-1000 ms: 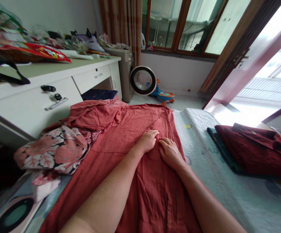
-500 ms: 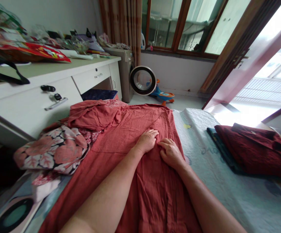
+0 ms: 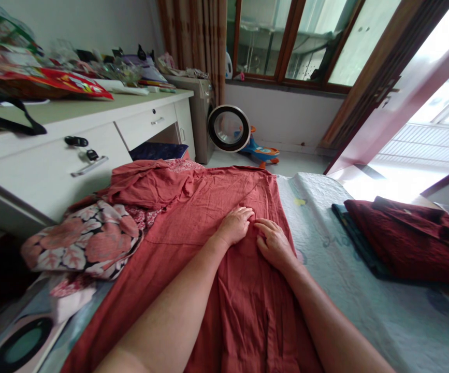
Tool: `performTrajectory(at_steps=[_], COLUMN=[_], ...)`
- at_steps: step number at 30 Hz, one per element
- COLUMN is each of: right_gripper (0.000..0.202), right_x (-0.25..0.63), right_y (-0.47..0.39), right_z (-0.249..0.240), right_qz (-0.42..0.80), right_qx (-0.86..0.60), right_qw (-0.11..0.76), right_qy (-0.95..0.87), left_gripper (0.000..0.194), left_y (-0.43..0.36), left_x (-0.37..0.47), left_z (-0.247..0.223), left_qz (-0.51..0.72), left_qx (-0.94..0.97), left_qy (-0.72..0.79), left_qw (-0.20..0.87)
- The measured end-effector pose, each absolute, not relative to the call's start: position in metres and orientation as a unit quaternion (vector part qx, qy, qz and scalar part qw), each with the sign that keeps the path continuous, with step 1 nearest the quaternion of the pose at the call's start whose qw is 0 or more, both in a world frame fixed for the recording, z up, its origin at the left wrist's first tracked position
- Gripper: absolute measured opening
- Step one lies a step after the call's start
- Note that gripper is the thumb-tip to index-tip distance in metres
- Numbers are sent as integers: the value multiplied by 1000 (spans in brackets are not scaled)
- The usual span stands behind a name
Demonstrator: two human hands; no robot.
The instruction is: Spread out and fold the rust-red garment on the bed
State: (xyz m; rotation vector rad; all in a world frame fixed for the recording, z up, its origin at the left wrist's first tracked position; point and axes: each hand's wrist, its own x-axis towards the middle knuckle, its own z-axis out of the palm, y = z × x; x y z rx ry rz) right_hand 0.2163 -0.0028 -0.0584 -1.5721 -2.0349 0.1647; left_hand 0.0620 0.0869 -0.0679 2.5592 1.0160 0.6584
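Observation:
A rust-red garment (image 3: 193, 223) lies spread over the bed, wrinkled, its near end running out of view at the bottom. My left hand (image 3: 236, 226) rests on the cloth near its middle, palm down with the fingers lying flat. Just right of it, my right hand (image 3: 274, 240) also lies on the garment near its right edge, fingers slightly bent and apart. Neither hand grips anything that shows. The fingertips of the two hands are close to each other.
A floral cloth (image 3: 88, 238) is bunched at the left. Folded dark red clothes (image 3: 410, 241) lie on the pale blue bed cover (image 3: 325, 243) at the right. Beyond are a cluttered white desk (image 3: 53, 181), an open washer door (image 3: 229, 129) and a blue toy (image 3: 259, 151).
My right hand has shifted very slightly to the right on the cloth. My left hand and the garment look the same.

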Motion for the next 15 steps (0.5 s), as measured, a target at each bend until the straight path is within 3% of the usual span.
performTrajectory(at_steps=[15], right_gripper=[27], right_x=[220], right_y=[-2], right_z=[-52], right_qz=[62], right_qx=[-612], right_qw=[283], right_qy=[-736], left_gripper=[47], left_y=[84], left_x=[62], left_z=[-69], left_qz=[189], left_qx=[882], left_qy=[410], left_qw=[137])
